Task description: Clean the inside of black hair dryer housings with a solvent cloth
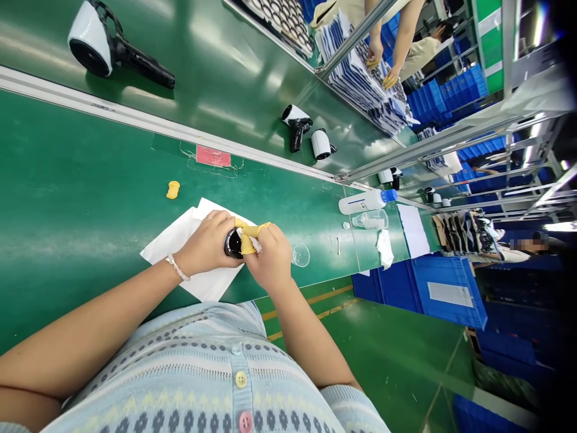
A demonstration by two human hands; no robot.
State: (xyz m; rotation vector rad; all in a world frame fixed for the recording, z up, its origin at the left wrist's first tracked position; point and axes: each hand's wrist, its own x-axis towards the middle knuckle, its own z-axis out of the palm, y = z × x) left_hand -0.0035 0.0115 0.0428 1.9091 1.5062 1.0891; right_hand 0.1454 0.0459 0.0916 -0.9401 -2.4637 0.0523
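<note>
My left hand [210, 240] is closed round a glossy black round part [233, 243], its open, hollow-looking face turned towards my right hand. Yellow finger cots cover some of my fingertips. Bent fingers of my right hand [273, 255] pinch a small white wad [256, 244] at the part's rim; most of the wad is hidden. Beneath both hands, white paper sheets [175, 231] lie on the green bench [90, 174]. A loose yellow finger cot [172, 190] lies beyond the paper. Right of my right hand is a clear round cup [300, 255].
A white bottle with a blue cap [363, 201], a clear bottle [372, 220] and a crumpled white cloth [384, 248] lie to the right. Past the metal rail [180, 135], white-and-black hair dryers [94, 42] rest on a shiny green surface. A co-worker's hands [392, 75] handle stacked sheets [351, 66].
</note>
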